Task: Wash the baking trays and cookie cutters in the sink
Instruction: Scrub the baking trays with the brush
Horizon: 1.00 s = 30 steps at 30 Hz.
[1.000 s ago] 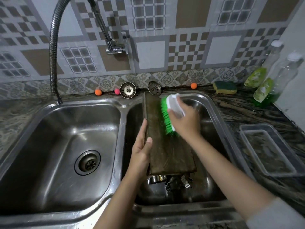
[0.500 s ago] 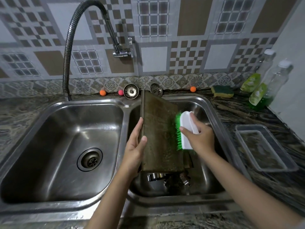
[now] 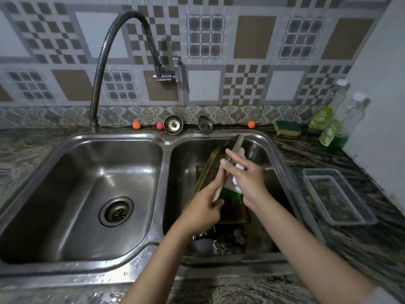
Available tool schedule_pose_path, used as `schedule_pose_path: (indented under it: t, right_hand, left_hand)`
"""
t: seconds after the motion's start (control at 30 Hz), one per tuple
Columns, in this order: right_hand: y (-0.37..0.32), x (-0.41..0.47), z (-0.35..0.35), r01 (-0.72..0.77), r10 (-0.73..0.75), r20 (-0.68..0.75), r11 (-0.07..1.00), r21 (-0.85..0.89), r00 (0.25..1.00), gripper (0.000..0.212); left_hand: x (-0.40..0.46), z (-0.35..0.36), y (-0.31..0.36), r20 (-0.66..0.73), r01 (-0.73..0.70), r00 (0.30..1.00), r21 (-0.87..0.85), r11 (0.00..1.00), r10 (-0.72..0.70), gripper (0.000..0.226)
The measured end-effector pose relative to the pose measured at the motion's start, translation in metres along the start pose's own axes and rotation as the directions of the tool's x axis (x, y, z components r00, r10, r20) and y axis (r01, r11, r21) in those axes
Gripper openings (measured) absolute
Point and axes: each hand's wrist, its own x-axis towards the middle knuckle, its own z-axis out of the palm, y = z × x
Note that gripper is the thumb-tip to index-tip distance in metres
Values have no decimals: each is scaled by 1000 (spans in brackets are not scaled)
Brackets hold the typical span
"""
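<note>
1. The dark, grease-browned rectangular metal baking tray (image 3: 210, 170) stands tilted on edge in the right basin of the stainless double sink (image 3: 162, 141), its far corner raised toward the back rim. I judge it stiff, fairly light, and slippery when wet; the thin rim is the sound place to hold it.
2. My left hand (image 3: 202, 210) pinches the tray's near edge, thumb on one face and fingers behind.
3. My right hand (image 3: 245, 175) clasps the white-handled scrubbing brush with green bristles (image 3: 235, 189), index finger laid along the tray's rim. The hands are close together, each clamped on its own object.
4. A second dark tray (image 3: 236, 212) lies flat below; beneath it sit metal cookie cutters (image 3: 221, 240), small and probably sharp-edged.
5. The left basin holds only its drain (image 3: 116, 211).
6. To the right on the counter: a clear plastic container (image 3: 337, 198); far right, a yellow-green sponge (image 3: 287, 128).
</note>
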Motion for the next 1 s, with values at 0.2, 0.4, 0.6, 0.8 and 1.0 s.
schedule_pose_path:
  t: [0.2,0.4,0.6,0.8,1.0]
  right_hand:
    - [5,5,3,-45,40,-189,999,-26,981,18]
    - [2,9,-8,-16,7,-253,999,-35,967,23]
    - [-9,16,-23,-49,57,-168,998,50,984,20]
    - [-14,28,-20,-58,67,-131,996,73,989,16]
    - [-5,44,-9,-74,85,-191,995,62,978,26]
  left_hand:
    - [-13,-2,-15,27,58,998,77,995,-60,91]
    - [-15,-19,-17,-308,70,941,-231,970,-141,67]
    - [0,-74,-34,-359,193,910,-73,978,-207,36]
    - [8,-91,-44,-310,171,913,-298,939,-265,42]
    - [-4,-129,-62,-461,85,840,-410,908,-286,42]
